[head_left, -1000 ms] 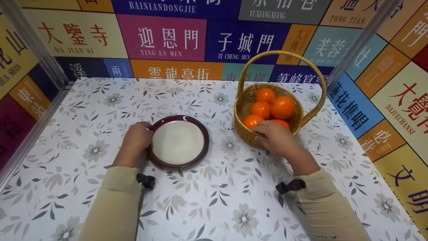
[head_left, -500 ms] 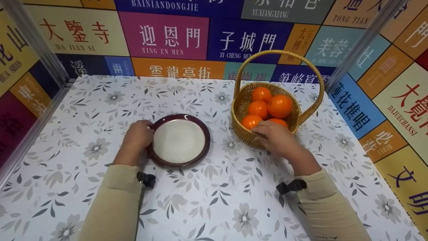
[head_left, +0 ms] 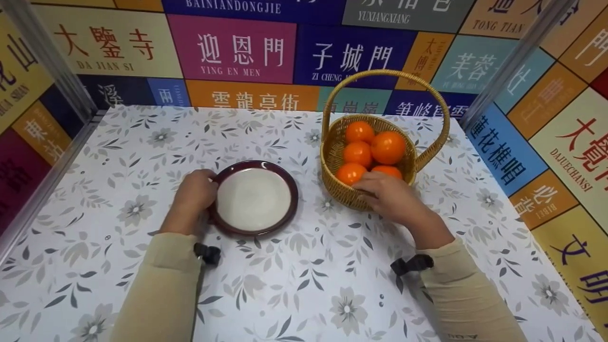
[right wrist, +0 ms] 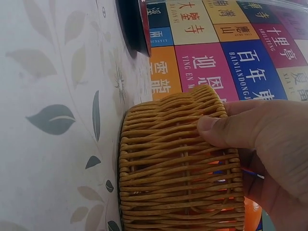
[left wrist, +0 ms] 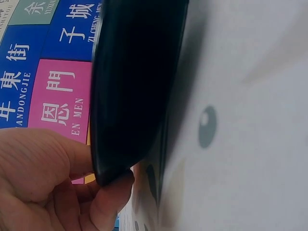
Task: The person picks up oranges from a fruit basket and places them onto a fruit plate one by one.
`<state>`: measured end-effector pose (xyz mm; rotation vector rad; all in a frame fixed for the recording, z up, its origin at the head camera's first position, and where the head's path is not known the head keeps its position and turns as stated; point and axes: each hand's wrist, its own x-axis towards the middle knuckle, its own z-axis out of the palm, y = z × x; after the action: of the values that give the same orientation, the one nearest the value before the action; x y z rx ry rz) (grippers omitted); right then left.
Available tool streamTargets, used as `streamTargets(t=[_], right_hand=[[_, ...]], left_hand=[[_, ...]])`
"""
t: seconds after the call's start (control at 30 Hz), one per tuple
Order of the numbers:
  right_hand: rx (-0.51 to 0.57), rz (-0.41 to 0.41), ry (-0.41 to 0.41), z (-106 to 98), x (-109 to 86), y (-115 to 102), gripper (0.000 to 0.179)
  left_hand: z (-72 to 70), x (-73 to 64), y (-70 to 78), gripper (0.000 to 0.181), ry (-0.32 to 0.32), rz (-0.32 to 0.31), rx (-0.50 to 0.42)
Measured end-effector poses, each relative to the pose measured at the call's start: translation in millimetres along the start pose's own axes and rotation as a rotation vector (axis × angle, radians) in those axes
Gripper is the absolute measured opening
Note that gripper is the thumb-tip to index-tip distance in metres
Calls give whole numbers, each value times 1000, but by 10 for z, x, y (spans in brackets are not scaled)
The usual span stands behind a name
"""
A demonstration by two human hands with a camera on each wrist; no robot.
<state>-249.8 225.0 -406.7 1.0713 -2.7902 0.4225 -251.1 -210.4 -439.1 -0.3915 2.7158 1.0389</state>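
My left hand [head_left: 194,191] pinches the left rim of a plate [head_left: 254,198], cream inside with a dark red-brown edge. In the left wrist view, thumb and fingers close on the edge of the plate [left wrist: 132,91], whose dark underside faces the camera. To the right stands a woven wicker basket [head_left: 339,190] with a tall arched handle, holding several oranges [head_left: 388,147]. My right hand [head_left: 393,197] grips the basket's near rim. The right wrist view shows the thumb against the basket's outer weave [right wrist: 178,163]; the other fingers are partly hidden behind the rim.
A white cloth with grey flowers and leaves covers the table [head_left: 304,285]. Colourful lettered panels [head_left: 232,50] stand behind it and at both sides. Part of the tabletop lies between plate and basket. A black strap device [head_left: 412,264] sits on each wrist.
The basket has shifted a little to the left with the oranges in it, my right hand staying on its rim. The plate and my left hand look almost unmoved.
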Motion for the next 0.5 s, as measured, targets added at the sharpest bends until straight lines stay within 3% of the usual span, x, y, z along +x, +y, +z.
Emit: streamTargets(t=[0.33,0.5], right_hand=[[22,-34,7,2,2,-22,31],[34,-4,-17,-5,-2,-34,31]], left_hand=[[-8,-12,-5,41,-4,0,-4],[-6,-20,-1,40,-2,-10,-37]])
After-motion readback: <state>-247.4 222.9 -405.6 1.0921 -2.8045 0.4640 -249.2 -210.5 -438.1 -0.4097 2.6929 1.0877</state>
